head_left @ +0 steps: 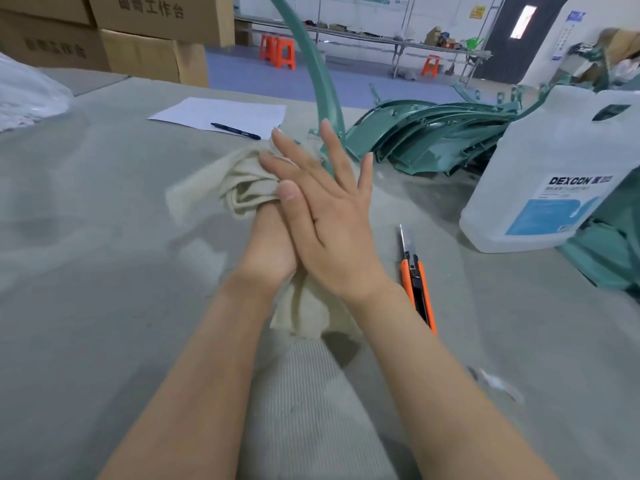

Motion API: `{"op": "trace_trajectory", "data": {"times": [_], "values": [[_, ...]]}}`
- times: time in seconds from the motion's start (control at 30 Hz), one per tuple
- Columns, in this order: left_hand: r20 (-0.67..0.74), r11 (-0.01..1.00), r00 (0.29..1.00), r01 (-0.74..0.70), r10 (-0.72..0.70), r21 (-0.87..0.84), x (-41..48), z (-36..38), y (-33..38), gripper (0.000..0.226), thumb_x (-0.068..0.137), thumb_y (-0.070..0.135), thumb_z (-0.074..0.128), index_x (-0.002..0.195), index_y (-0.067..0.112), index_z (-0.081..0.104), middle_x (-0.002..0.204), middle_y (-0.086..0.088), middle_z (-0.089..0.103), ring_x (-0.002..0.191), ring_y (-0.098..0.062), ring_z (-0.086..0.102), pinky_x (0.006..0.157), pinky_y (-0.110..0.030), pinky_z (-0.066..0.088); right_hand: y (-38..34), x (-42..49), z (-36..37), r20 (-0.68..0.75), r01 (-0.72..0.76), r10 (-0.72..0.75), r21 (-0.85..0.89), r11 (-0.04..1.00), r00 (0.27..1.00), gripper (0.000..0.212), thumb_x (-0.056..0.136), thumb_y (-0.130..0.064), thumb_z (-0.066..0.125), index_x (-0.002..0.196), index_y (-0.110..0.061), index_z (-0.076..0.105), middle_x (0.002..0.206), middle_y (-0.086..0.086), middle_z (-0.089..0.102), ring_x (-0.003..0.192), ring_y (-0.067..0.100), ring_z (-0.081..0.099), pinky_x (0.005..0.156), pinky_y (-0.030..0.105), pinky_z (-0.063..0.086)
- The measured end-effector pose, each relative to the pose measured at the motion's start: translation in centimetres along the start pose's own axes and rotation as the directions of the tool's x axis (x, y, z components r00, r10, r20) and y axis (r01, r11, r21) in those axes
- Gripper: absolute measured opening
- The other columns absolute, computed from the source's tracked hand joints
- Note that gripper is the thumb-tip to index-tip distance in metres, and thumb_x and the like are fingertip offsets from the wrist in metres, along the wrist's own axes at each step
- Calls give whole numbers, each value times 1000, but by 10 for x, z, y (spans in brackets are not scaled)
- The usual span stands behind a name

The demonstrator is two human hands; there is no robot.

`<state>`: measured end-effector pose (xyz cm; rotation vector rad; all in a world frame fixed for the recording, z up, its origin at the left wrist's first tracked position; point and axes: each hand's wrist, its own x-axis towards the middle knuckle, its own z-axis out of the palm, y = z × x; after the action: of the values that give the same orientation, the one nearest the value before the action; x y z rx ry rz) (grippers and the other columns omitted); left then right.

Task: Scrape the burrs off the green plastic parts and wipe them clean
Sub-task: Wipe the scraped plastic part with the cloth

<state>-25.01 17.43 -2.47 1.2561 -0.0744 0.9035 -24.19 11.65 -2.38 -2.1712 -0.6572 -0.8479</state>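
The green part [313, 69] you were working on stood up from the table [104, 237] in a long curve, its lower end hidden behind your hands and the cloth [239, 181]. Your left hand [270, 247] had its grip clenched on the cloth, which bunched out to the left of your fingers and hung in a flap below your wrists. Your right hand [329, 216] lay across the left one with its grip released, fingers straight and spread, pointing far and left; whether its fingertips touched the part could not be told.

Far right of your hands, a pile of parts [433, 133] lay stacked on the table, all curved the same way. Just right of your right wrist lay the knife [415, 278], orange and black, its blade out and pointing away from you. Further right stood a clear jug [554, 168] with a blue and white label reading DEXCON, and more green plastic showed behind it at the right edge.

Far left of the cloth a sheet of paper [221, 112] lay flat with a pen [235, 130] on its near edge. Cardboard boxes [138, 36] were stacked at the far left, and orange stools [278, 51] stood on the floor beyond the table.
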Motion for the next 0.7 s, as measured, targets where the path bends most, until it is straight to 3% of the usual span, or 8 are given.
{"op": "trace_trajectory", "data": {"times": [0.03,0.07,0.1,0.13,0.2,0.3,0.5,0.7], "values": [[280,941,948,-227,153,251,6,-4,-8,37,100,7,38,120,36,47,138,20,51,114,7,50,104,-18,28,3,2,0,-9,8,-8,-13,1000,1000,37,99,-26,39,126,-23,64,143,-10,51,149,20,18,118,52,-9],[435,884,900,-210,8,417,12,-11,-18,31,100,3,37,115,25,54,129,18,59,108,5,55,93,-14,35,6,4,0,-20,19,-19,-24,1000,1000,35,99,-25,41,124,-23,66,142,-9,53,149,22,19,118,53,-9],[476,819,875,-207,-91,536,20,-18,-27,28,99,2,39,119,8,58,127,7,62,111,-7,59,85,-14,39,7,6,0,-36,32,-33,-27,999,999,32,99,-24,44,120,-22,68,140,-9,55,148,23,20,118,53,-8],[473,791,865,-167,-169,589,25,-23,-30,33,98,2,42,128,3,54,130,-5,60,117,-21,57,79,-14,39,9,7,0,-51,49,-50,-31,998,997,29,98,-23,48,116,-21,70,137,-8,57,147,25,23,118,54,-6],[482,775,846,-143,-226,615,26,-18,-26,38,95,1,47,133,1,51,131,-15,57,120,-30,54,79,-16,38,12,11,-2,-78,89,-92,-40,995,993,25,97,-22,51,107,-18,74,130,-6,63,144,26,29,118,55,-2],[574,795,785,-187,-232,577,27,-13,-19,28,87,-3,50,113,3,59,116,-19,63,110,-34,57,90,-30,45,20,21,-9,-100,56,-61,-50,997,993,26,97,-20,50,99,-12,75,109,-4,72,140,24,38,117,51,4],[590,758,764,-214,-263,615,30,-12,-14,8,88,1,48,84,6,52,81,-12,57,85,-38,57,63,-28,34,35,36,-4,-246,49,-87,-154,987,965,29,97,-24,51,90,-9,74,99,-3,73,125,26,53,105,51,29],[594,758,739,-179,-317,627,25,-13,-9,29,96,28,52,70,17,46,67,-3,53,66,-23,50,58,-31,32,52,47,-5,-456,-202,139,-94,975,879,31,97,-21,55,83,5,67,103,18,61,104,35,51,92,41,37]]}}
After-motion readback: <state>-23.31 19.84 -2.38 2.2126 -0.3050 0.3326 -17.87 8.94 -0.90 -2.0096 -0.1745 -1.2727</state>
